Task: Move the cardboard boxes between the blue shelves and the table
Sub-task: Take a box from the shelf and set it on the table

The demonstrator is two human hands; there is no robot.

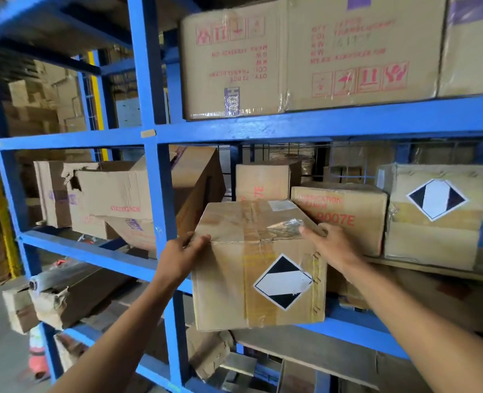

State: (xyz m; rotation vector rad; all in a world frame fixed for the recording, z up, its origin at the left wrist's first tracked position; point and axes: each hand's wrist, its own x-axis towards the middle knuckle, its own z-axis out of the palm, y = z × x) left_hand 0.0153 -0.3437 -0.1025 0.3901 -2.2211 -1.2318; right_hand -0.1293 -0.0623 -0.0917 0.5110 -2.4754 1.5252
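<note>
Both hands hold one cardboard box: left hand grips its top left corner, right hand curls over the top right edge. Box tilted, overhanging the middle tier of the blue shelves, beside a red-printed box.

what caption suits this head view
Left hand and right hand grip a taped cardboard box at the blue shelves.

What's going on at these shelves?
A person grips a taped cardboard box with a diamond label, left hand at its top left corner, right hand at its top right. The box juts out from the middle level of the blue shelves, in front of a red-printed box. Going in or coming out, I cannot tell.
</note>
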